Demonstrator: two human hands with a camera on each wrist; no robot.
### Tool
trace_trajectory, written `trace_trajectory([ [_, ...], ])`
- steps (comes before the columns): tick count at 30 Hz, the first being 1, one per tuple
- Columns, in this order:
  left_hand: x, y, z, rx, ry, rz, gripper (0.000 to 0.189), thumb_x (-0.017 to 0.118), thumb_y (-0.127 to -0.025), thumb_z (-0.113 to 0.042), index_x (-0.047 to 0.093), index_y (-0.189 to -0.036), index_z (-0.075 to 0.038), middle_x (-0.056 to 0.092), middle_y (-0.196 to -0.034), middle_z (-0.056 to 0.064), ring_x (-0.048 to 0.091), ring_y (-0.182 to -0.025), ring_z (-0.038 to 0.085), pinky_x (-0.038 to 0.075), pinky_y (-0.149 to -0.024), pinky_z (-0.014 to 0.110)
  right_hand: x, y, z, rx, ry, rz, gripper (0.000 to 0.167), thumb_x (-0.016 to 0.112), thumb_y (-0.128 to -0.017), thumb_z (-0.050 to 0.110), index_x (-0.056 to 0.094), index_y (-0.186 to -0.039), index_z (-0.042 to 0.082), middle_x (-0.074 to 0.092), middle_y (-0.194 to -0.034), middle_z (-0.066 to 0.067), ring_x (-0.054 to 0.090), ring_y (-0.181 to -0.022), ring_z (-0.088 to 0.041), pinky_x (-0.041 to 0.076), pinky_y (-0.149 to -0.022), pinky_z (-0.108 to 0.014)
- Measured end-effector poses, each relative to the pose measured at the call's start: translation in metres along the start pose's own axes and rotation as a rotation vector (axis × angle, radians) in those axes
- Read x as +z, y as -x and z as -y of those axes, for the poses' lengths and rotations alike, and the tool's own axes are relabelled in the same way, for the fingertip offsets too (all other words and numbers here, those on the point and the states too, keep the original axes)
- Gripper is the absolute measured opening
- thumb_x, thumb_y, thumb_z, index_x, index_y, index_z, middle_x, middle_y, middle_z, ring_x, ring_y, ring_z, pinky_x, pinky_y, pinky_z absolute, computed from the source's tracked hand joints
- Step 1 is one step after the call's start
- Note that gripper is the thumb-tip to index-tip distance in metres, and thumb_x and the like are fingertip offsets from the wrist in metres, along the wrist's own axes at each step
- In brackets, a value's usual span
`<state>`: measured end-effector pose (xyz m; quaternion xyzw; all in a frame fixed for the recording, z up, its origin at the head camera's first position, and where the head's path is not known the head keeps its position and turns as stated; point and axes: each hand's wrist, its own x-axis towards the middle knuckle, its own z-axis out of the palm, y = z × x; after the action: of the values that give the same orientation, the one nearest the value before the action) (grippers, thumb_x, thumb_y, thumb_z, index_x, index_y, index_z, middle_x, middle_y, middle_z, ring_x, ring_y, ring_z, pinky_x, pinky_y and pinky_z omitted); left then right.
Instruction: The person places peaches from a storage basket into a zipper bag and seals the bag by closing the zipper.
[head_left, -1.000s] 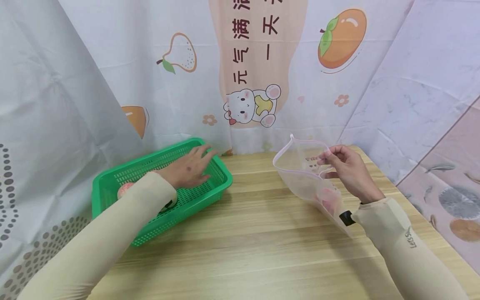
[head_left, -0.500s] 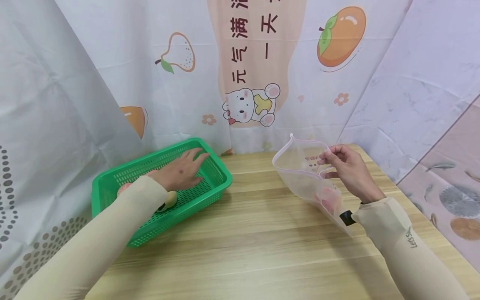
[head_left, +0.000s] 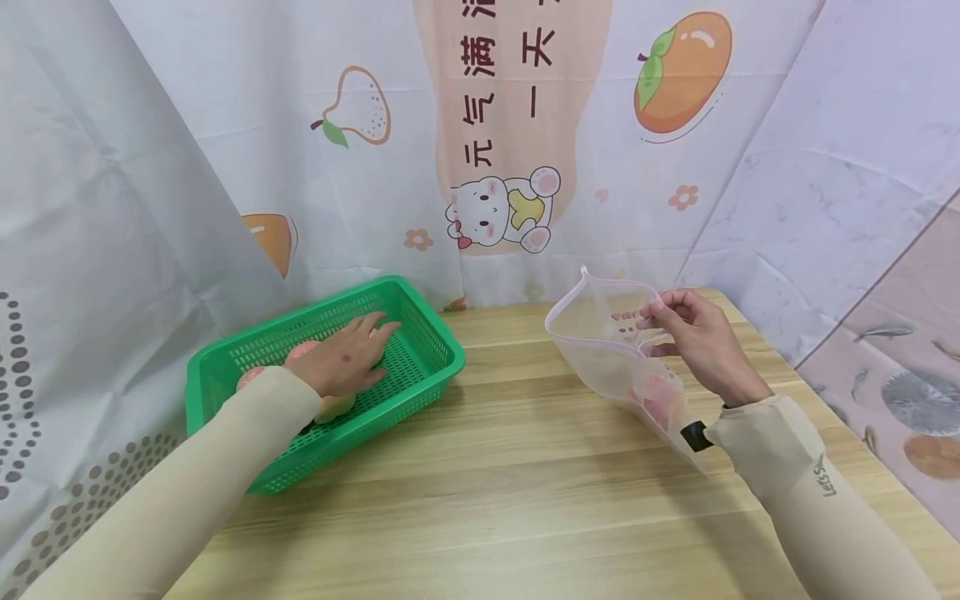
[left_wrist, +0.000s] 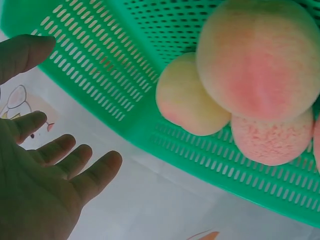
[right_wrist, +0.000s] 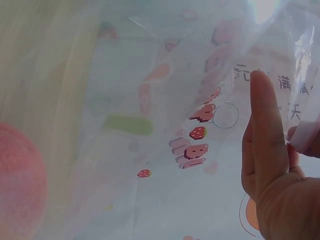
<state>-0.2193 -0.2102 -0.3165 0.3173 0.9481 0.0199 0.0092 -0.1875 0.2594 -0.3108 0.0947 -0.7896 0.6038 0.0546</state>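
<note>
Over the green basket [head_left: 442, 354], my left hand [head_left: 347, 357] hangs with its fingers spread and nothing in its grasp. In the left wrist view a large pink-and-cream peach [left_wrist: 260, 62] lies nearest the camera, a yellowish peach [left_wrist: 187, 100] and a pinker peach [left_wrist: 272, 142] close by it. My forearm hides part of the basket's contents in the head view. My right hand [head_left: 701, 337] pinches the rim of a clear zip bag [head_left: 592, 358], whose mouth gapes toward the left. A pink peach [head_left: 660, 400] shows through the bag's lower part.
Both the basket and the bag stand on a wood-grain table [head_left: 495, 483]. Behind them hangs a printed curtain [head_left: 360, 192] close to the table's back edge. A black strap end [head_left: 696, 436] sits at the right cuff, beside the bag.
My left hand has drawn back leftward and down over the basket, from its right end toward the peaches. The right hand and the bag have stayed in place.
</note>
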Motion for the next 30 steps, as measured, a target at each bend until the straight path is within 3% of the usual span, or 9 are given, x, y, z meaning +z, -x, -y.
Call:
trace_trajectory([
  [7,0.003,0.008,0.003,-0.037,0.049,0.031,0.069,0.069,-0.095,-0.013,0.029,-0.149,0.006,0.025,-0.153,0.034,0.027,-0.14,0.05,0.039,-0.104,0.061,0.0,0.0,-0.001,0.007,-0.023,0.004,0.03,0.052,-0.105,0.025,0.049,-0.112,-0.004,0.063,-0.104,0.003,0.065,-0.092,-0.006,0.059,-0.069,-0.027],
  [20,0.012,0.014,0.012,-0.05,0.014,0.039,0.067,0.071,-0.094,-0.013,0.034,-0.146,0.005,0.032,-0.147,0.032,0.033,-0.135,0.05,0.049,-0.093,0.055,-0.002,0.001,-0.002,0.014,-0.002,-0.01,0.028,0.051,-0.105,0.026,0.049,-0.112,-0.001,0.064,-0.104,0.005,0.064,-0.093,-0.005,0.059,-0.07,-0.027],
  [30,0.019,0.02,0.019,-0.107,-0.007,0.063,0.068,0.073,-0.092,-0.015,0.036,-0.146,0.006,0.03,-0.15,0.033,0.034,-0.136,0.049,0.055,-0.084,0.05,-0.001,0.0,-0.002,0.009,-0.016,-0.001,0.027,0.052,-0.105,0.026,0.05,-0.111,-0.001,0.064,-0.103,0.005,0.064,-0.093,-0.006,0.059,-0.07,-0.027],
])
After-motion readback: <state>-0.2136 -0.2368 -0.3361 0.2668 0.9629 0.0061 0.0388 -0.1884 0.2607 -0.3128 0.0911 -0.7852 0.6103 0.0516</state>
